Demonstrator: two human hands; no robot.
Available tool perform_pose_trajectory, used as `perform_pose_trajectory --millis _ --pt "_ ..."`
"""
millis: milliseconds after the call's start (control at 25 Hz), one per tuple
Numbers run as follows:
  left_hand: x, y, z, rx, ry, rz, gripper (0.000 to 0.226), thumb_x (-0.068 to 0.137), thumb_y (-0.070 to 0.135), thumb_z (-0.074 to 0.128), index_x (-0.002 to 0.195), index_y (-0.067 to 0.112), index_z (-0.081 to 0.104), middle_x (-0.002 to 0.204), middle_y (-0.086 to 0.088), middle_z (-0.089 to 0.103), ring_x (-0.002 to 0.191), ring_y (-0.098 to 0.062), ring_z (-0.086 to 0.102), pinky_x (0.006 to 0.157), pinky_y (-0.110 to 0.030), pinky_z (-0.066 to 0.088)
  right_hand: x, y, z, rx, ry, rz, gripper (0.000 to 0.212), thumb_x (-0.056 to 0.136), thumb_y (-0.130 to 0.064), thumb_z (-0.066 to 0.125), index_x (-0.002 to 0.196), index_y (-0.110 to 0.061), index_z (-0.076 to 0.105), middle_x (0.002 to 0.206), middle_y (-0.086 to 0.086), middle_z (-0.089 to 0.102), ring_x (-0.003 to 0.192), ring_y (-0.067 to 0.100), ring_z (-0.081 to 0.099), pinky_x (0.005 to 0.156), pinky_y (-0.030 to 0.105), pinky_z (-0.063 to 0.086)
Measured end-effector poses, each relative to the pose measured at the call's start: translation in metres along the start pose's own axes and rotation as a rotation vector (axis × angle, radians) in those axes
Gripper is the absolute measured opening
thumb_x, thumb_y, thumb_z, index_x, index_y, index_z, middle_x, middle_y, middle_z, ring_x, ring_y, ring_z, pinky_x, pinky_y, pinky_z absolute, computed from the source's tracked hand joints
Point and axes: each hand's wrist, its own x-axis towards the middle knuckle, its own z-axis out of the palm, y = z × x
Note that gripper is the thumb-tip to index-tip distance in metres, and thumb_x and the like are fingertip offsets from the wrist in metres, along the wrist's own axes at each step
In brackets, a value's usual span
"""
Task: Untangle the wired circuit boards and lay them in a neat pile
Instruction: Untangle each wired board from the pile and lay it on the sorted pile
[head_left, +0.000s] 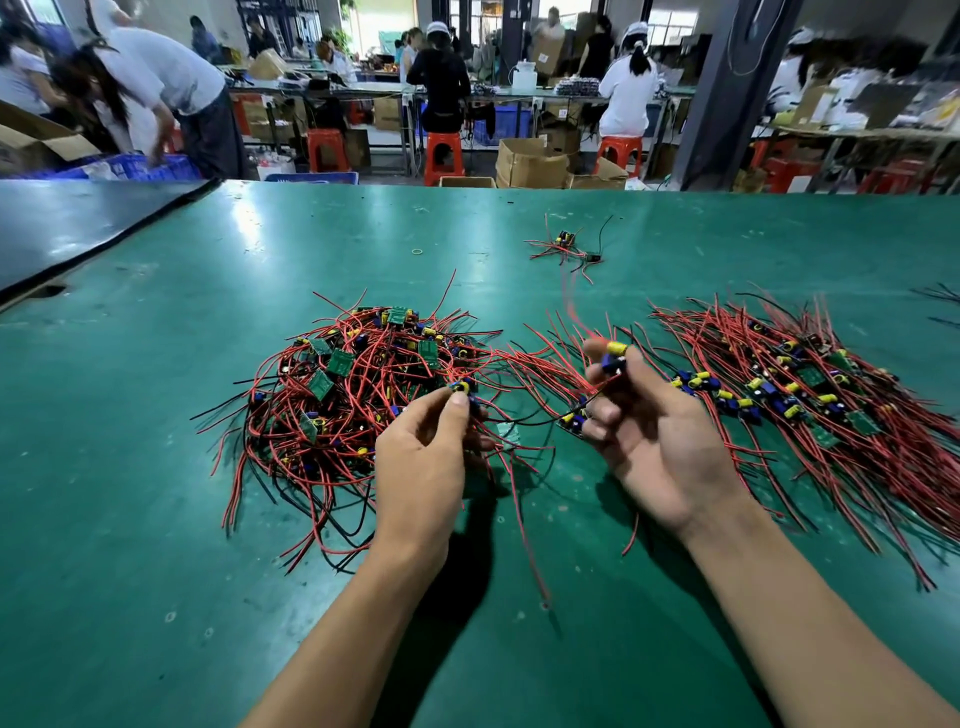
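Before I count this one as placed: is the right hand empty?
No, the right hand pinches a wired circuit board at its fingertips, left of the neat pile.

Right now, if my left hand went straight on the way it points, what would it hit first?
Likely the red wires trailing from the right edge of the tangled heap, just past the board your left hand pinches; depth is unclear.

The green table (156, 519) carries a tangled board heap (353, 395), an aligned pile (810, 395) and a small cluster (566, 247).
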Motion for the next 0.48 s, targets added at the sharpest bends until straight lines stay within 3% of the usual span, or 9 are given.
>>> perform_pose_trajectory --millis 120,280,400,480 --pt "0.0 -0.003 -0.001 0.106 0.032 0.058 0.012 0.094 0.018 0.064 0.105 0.017 0.068 0.091 -0.008 0.073 0.079 -0.027 0.071 0.077 -0.045 0.06 -0.001 -0.01 -0.004 0.299 -0.122 0.068 0.032 0.098 -0.029 0.047 0.113 -0.009 0.068 0.086 -0.006 0.06 0.057 0.004 0.043 0.055 0.016 0.038" --pt "-0.002 -0.005 -0.002 0.399 0.083 0.219 0.011 0.085 0.018 0.073 0.091 0.023 0.065 0.082 0.001 0.067 0.064 -0.01 0.061 0.065 -0.03 0.056 -0.001 -0.002 0.0 0.205 -0.151 0.168 0.034 0.094 -0.026 0.05 0.115 -0.007 0.07 0.089 -0.002 0.061 0.054 0.005 0.041 0.051 0.018 0.037" --pt "-0.007 -0.004 0.004 0.204 -0.085 0.119 0.009 0.089 0.019 0.07 0.083 0.014 0.067 0.068 -0.004 0.065 0.055 -0.012 0.057 0.049 -0.027 0.051 -0.003 0.011 0.006 0.129 -0.153 0.301 0.035 0.092 -0.026 0.051 0.107 -0.006 0.075 0.085 0.002 0.066 0.041 0.003 0.033 0.045 0.016 0.032" --pt "-0.013 -0.002 0.011 -0.036 -0.242 -0.044 0.018 0.093 0.02 0.064 0.079 0.009 0.065 0.06 -0.007 0.061 0.045 -0.015 0.055 0.041 -0.023 0.046 -0.003 0.019 0.007 0.099 -0.162 0.381 0.035 0.091 -0.027 0.05 0.099 -0.006 0.078 0.078 0.002 0.07 0.036 0.003 0.029 0.052 0.019 0.024"
